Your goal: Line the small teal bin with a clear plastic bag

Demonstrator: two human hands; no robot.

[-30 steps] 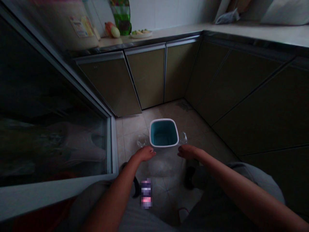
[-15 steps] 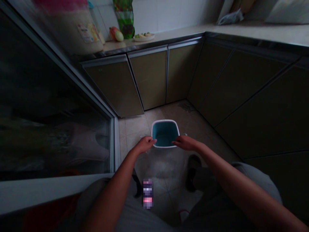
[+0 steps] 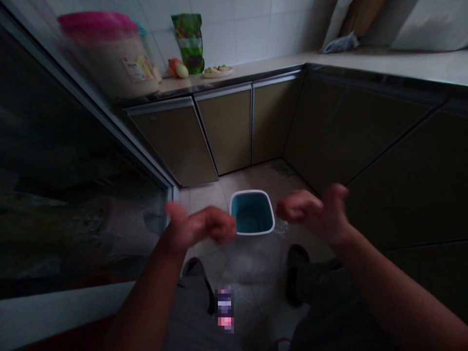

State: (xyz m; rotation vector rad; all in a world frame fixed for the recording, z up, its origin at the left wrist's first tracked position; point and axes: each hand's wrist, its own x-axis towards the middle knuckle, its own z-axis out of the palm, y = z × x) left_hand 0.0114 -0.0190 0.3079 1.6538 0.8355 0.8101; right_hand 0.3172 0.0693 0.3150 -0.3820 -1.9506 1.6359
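Observation:
A teal bin with a white rim [image 3: 252, 212] stands upright on the tiled floor, with nothing visible inside. My left hand [image 3: 201, 226] is raised at its left, thumb apart and fingers curled, holding nothing. On the other side my right hand [image 3: 314, 209] is held up with the thumb stretched away from the bent fingers, also holding nothing. Both hands are a little blurred and appear nearer the camera than the bin.
Cabinets [image 3: 226, 129] line the back and right. On the counter [image 3: 256, 70] are a pink-lidded container [image 3: 109, 58], a green bag [image 3: 190, 44] and a plate of food [image 3: 218, 72]. A glass door [image 3: 73, 170] stands left; my feet flank a pixelated patch.
Both hands have let go of the bin's rim and come up and apart, thumbs now spread. The bin remains on the floor; the view has tilted slightly upward.

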